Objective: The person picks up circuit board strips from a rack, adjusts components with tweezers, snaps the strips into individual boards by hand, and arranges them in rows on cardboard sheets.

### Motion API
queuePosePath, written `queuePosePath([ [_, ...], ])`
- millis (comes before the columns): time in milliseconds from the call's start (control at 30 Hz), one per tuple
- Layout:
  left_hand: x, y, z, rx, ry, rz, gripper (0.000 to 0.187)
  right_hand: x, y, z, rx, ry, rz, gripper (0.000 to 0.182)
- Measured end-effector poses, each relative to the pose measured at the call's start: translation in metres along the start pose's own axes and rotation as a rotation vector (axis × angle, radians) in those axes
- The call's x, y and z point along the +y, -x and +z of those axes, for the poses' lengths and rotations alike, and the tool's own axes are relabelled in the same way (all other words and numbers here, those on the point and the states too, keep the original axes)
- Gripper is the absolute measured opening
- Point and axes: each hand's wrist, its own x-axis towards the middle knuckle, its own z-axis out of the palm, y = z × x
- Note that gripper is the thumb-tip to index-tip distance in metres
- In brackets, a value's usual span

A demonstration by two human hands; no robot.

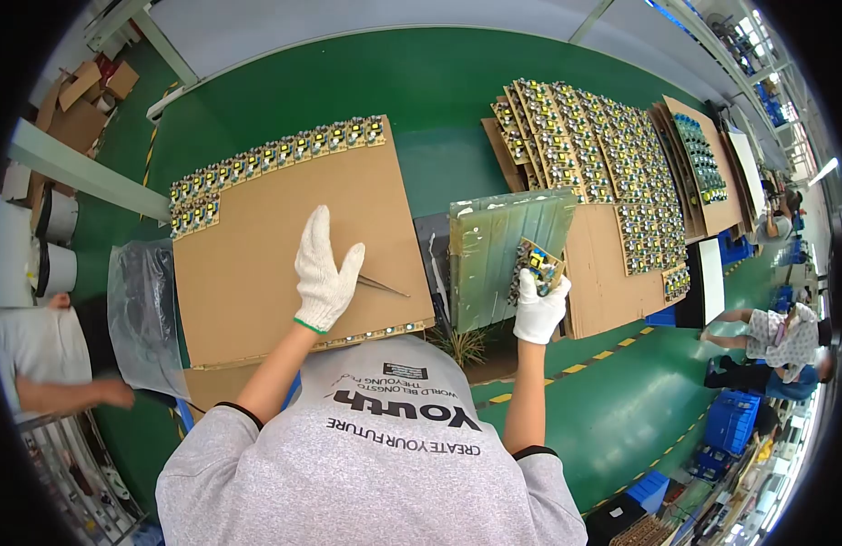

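Observation:
Over the left cardboard sheet [294,218] is my left hand [324,273] in a white knit glove, its fingers stretched out and the thumb apart. A thin pair of tweezers [383,287] shows beside that hand, pointing right; how it is held cannot be made out. My right hand [541,305], also gloved in white, grips a small circuit board [537,262] with a yellow component. That board is in front of an upright, greenish translucent panel stack [503,227]. Rows of similar boards [275,156] line the far edge of the left sheet.
Many circuit boards [612,146] cover layered cardboard on the right. Another stack of boards [699,155] stands farther right. Clear plastic [143,318] hangs at the left sheet's side. A person's arm [75,393] is at far left; people [785,341] are at far right.

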Motion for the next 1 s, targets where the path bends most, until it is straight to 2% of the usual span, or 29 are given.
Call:
queuePosePath([
  [167,-0.002,-0.001,-0.002,-0.027,0.013,0.006,0.071,0.011,-0.031,0.002,-0.11,-0.075,-0.003,0.041],
  [267,0.007,-0.004,0.001,-0.048,0.053,0.031,0.07,0.008,-0.026,-0.002,-0.208,-0.008,0.125,0.043],
  [333,0.021,-0.008,0.007,-0.065,0.093,0.059,0.07,0.001,-0.015,0.005,-0.17,0.014,0.166,0.044],
  [433,0.049,-0.015,0.013,-0.095,0.15,0.272,0.07,0.003,-0.008,0.008,-0.111,0.056,0.24,0.045],
  [467,0.059,-0.014,0.012,-0.1,0.157,0.268,0.07,0.008,-0.004,0.006,-0.105,0.015,0.257,0.046],
  [567,0.088,-0.024,-0.003,-0.448,0.563,0.176,0.074,-0.005,0.007,0.01,-0.099,-0.095,0.283,0.048],
  [600,0.101,-0.026,-0.009,-0.441,0.56,0.176,0.074,-0.026,0.011,0.007,0.023,-0.39,0.413,0.05],
  [667,0.128,-0.025,-0.015,-0.99,0.566,-0.051,0.067,-0.062,0.02,-0.002,0.27,-0.977,0.658,0.057],
  [700,0.131,-0.019,-0.004,-0.978,0.571,-0.049,0.067,-0.059,0.027,-0.006,0.262,-0.979,0.647,0.057],
  [767,0.126,-0.006,0.025,-1.024,0.608,0.105,0.061,-0.041,0.049,-0.011,0.111,-0.521,0.408,0.063],
  [800,0.123,-0.009,0.026,-1.015,0.605,0.112,0.061,-0.042,0.053,-0.012,0.043,-0.294,0.288,0.067],
  [833,0.119,-0.011,0.026,-0.974,0.5,0.205,0.06,-0.043,0.051,-0.018,0.044,-0.3,0.283,0.067],
  [900,0.115,-0.017,0.026,-0.886,0.293,0.377,0.058,-0.066,0.034,-0.05,0.316,0.195,-0.34,0.055],
  [933,0.117,-0.019,0.026,-0.881,0.294,0.374,0.058,-0.072,0.028,-0.061,0.443,0.446,-0.652,0.05],
  [967,0.121,-0.023,0.024,-0.92,0.16,0.466,0.062,-0.074,0.027,-0.064,0.444,0.446,-0.649,0.05],
  [1000,0.125,-0.026,0.021,-0.958,0.022,0.564,0.066,-0.075,0.026,-0.066,0.077,0.561,-0.675,0.048],
])
